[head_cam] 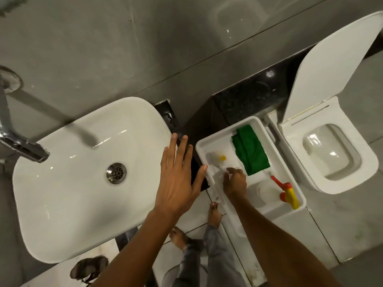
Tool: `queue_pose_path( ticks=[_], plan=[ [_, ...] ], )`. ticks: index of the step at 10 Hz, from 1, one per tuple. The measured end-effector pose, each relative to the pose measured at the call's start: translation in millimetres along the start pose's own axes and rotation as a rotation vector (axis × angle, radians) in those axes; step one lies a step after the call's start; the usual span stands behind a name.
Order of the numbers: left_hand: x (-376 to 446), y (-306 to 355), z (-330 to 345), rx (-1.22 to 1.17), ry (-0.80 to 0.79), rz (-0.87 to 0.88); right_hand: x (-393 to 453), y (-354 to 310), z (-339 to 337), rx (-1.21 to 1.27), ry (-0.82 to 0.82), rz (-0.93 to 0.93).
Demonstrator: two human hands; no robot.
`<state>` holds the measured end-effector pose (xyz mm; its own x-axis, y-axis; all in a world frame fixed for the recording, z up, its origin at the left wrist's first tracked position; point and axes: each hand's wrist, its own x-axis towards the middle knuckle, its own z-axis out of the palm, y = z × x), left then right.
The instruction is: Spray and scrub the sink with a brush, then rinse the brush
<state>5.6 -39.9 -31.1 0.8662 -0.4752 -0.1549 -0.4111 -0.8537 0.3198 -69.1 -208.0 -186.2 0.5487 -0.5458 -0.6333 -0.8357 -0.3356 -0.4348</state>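
Now your left hand is hovering flat and released, fingers spread, over the right rim of the white sink. Your right hand is reaching into the white tray beside the sink, fingers closing on a pale brush lying there. A green cloth and a spray bottle with a red-and-yellow trigger are sharing the tray.

The white oval sink sits empty with a steel drain, while a clear-handled brush lies in the tray.
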Motion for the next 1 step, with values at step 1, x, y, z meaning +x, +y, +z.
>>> queue_pose_path(
  ticks=[1],
  plan=[
    [-1.9, 3.0, -2.8, 0.001, 0.027, 0.010, -8.6, -1.7, -10.2, 0.027, 0.016, -0.016]
  ],
)
